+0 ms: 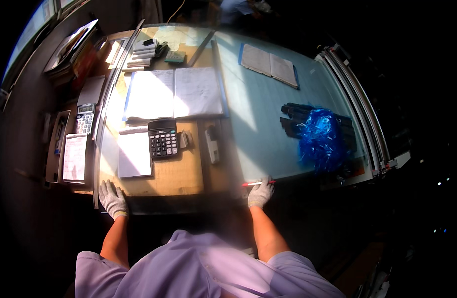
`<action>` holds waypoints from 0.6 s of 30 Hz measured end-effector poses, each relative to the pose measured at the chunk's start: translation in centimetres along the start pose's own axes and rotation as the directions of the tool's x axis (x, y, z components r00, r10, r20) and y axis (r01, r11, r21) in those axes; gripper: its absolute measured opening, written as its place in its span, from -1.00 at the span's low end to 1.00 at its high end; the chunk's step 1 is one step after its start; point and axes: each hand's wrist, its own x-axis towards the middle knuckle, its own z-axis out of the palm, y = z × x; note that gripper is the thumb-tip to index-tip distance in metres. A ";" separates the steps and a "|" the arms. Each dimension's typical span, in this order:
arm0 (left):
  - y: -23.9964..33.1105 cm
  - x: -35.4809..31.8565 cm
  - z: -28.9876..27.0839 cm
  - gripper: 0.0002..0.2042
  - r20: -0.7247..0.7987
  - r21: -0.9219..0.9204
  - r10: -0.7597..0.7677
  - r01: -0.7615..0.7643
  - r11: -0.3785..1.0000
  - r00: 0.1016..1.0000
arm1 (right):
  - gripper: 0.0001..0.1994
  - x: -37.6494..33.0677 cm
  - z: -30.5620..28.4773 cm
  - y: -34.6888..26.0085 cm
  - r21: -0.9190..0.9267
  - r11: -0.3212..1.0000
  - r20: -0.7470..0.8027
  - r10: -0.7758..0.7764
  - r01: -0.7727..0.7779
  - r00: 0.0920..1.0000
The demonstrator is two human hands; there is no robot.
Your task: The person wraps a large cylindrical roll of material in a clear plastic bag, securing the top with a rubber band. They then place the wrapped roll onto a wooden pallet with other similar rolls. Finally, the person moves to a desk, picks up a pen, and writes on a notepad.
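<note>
My left hand point(113, 200), in a pale knitted glove, lies on the near left corner of the table point(176, 185), its fingers stretched out and apart. At the near edge further right, my right hand point(260, 194), gloved the same way, grips a red and white pen point(251, 184) that sticks out to both sides. Beyond the left hand lies a white notepad point(134, 154), partly under a black calculator point(163, 141). A large open ledger point(198, 92) is spread out behind them. Nearest beyond the right hand is the pale glass-like surface point(258, 149).
A crumpled blue plastic bag point(322, 136) lies over dark strips point(293, 115) at the right, beside a metal rail point(360, 102). Another open book point(269, 65) rests farther back. A grey calculator point(85, 118) and a pad point(75, 156) stand left. A person point(236, 10) shows behind.
</note>
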 end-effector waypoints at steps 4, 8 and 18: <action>0.1 0.1 0.1 -0.50 -0.003 0.003 0.006 -0.006 1.000 1.000 | -0.69 -0.1 0.3 0.2 -0.006 1.000 -0.006 0.014 -0.014 1.000; -0.2 0.0 0.4 -0.50 -0.017 0.008 0.008 -0.008 1.000 1.000 | -0.68 0.1 -0.5 -0.4 -0.024 0.999 0.063 0.025 -0.024 0.998; 0.1 0.2 0.1 -0.45 -0.003 0.010 0.008 -0.008 1.000 1.000 | -0.63 0.0 0.1 0.1 -0.023 0.998 0.086 0.061 -0.059 0.994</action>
